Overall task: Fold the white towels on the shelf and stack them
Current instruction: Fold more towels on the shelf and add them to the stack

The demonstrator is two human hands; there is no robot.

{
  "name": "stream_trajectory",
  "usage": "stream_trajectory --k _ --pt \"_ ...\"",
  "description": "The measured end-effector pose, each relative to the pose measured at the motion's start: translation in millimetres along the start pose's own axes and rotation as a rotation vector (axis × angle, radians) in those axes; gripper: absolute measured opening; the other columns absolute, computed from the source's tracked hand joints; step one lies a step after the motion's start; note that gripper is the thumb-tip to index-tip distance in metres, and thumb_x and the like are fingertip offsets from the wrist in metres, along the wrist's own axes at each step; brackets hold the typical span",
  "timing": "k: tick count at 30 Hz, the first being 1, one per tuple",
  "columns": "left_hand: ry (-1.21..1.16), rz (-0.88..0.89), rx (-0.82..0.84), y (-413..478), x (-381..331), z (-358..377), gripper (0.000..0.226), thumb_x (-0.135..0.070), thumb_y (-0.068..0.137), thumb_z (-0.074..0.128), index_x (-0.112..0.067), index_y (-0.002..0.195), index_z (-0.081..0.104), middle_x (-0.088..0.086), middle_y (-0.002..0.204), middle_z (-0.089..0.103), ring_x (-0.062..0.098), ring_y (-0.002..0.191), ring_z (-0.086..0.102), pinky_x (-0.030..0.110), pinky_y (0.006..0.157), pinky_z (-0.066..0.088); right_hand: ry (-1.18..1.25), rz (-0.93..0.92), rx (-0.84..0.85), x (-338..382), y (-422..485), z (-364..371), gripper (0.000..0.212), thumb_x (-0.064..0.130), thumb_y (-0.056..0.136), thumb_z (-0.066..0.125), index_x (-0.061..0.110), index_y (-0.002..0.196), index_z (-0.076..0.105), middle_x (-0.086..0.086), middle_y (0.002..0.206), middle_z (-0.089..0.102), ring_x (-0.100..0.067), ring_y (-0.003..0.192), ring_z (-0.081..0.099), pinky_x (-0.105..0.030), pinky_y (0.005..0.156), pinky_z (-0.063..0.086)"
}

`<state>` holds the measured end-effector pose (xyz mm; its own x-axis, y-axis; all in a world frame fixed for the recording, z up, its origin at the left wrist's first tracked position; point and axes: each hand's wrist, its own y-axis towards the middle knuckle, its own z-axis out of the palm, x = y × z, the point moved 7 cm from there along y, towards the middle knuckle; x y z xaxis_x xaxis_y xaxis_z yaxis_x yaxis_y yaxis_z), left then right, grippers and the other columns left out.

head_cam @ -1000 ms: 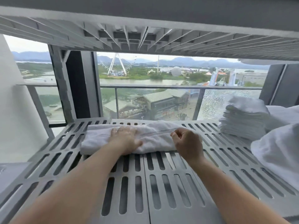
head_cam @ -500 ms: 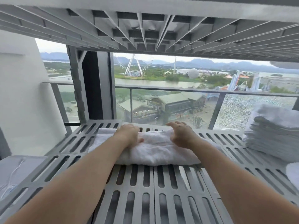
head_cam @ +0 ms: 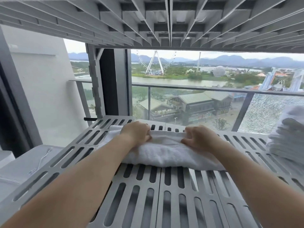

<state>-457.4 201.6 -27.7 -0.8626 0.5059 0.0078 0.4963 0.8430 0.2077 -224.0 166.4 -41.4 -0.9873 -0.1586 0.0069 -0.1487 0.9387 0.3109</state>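
Since a second ago my left hand (head_cam: 136, 134) and right hand (head_cam: 199, 137) have slid to the far hem of the white towel (head_cam: 164, 156), pinching it to draw the next fold over, while it lies part-folded on the shelf (head_cam: 164, 195), well apart from the folded stack (head_cam: 287, 139).

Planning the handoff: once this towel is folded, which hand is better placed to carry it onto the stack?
Probably the right hand: it grips the towel on the side nearer the stack at the far right; the left hand grips farther away.
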Motion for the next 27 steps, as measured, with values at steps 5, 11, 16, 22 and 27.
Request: stream_trajectory --k 5,11,16,22,27 --pt "-0.073 -0.007 0.111 -13 1 -2 0.032 -0.045 0.089 0.067 -0.026 0.07 0.049 -0.009 0.08 0.054 0.016 0.079 0.053 0.032 0.066 0.039 -0.008 0.014 -0.054 9 -15 -15 0.037 0.058 0.089 0.06 0.025 0.078 0.047 0.007 0.074 0.055 -0.022 0.08 0.063 -0.032 0.066 0.041" --pt "-0.364 0.021 0.384 -36 -5 5 0.043 -0.054 0.071 0.078 -0.029 0.101 0.059 -0.009 0.099 0.064 0.01 0.091 0.061 0.027 0.075 0.047 0.118 0.197 0.276 19 -39 -5 0.06 0.077 0.059 0.066 0.031 0.099 0.064 0.012 0.089 0.066 -0.015 0.085 0.061 -0.036 0.075 0.049" --pt "-0.258 0.082 0.353 -47 -14 9 0.033 -0.046 0.072 0.081 -0.035 0.089 0.054 -0.013 0.094 0.063 0.007 0.087 0.059 0.025 0.071 0.043 0.377 0.209 0.522 32 -56 -2 0.056 0.043 0.073 0.081 0.025 0.123 0.062 0.007 0.11 0.062 -0.017 0.102 0.06 -0.031 0.087 0.049" --pt "-0.069 0.131 0.013 -47 -17 3 0.019 -0.039 0.089 0.058 -0.027 0.103 0.054 -0.005 0.106 0.065 0.019 0.092 0.06 0.033 0.07 0.04 0.251 0.207 0.369 38 -55 -6 0.054 0.037 0.071 0.082 0.02 0.118 0.06 0.001 0.11 0.063 -0.022 0.101 0.06 -0.043 0.092 0.05" --pt "0.065 0.199 -0.051 -35 -21 10 0.014 -0.027 0.089 0.054 -0.022 0.094 0.041 0.004 0.096 0.067 0.027 0.086 0.063 0.034 0.065 0.041 0.19 0.247 0.429 34 -45 -5 0.035 0.037 0.069 0.083 0.014 0.089 0.066 -0.003 0.089 0.067 -0.025 0.087 0.064 -0.036 0.076 0.053"
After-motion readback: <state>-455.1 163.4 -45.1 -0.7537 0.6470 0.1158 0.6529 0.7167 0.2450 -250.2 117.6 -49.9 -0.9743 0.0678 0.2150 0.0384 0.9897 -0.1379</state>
